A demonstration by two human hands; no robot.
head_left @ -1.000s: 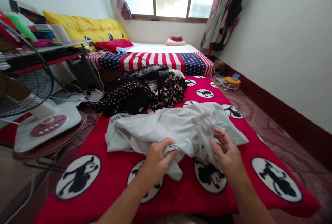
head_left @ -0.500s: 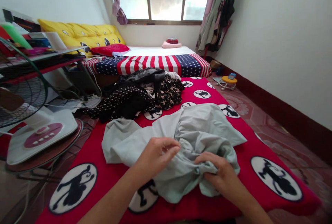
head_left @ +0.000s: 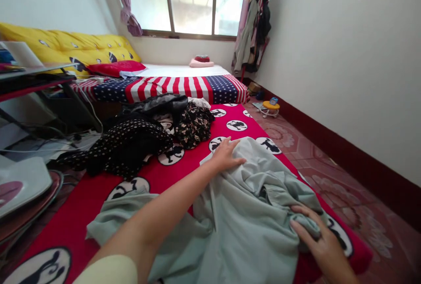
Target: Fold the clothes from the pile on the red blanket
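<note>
A pale grey-green shirt [head_left: 250,218] lies rumpled over a red cover printed with black figures in white circles. Its button strip runs toward me, and one sleeve spreads to the left. My left hand [head_left: 227,156] reaches out to the far edge of the shirt, thumb and fingers apart, resting on the cloth. On the right, my right hand [head_left: 314,233] is closed around a bunched fold of the same shirt, near the edge of the red cover [head_left: 184,174].
Beyond the shirt, to the left, is a heap of dark patterned clothes [head_left: 141,137]. A bed with a stars-and-stripes cover [head_left: 177,87] stands behind. To the left is a white appliance base [head_left: 23,183]; to the right, a small yellow stool [head_left: 271,105].
My left hand has moved forward to the shirt's far edge. The shirt is more spread out toward me. My right hand has shifted right with its fold, and the view has turned right.
</note>
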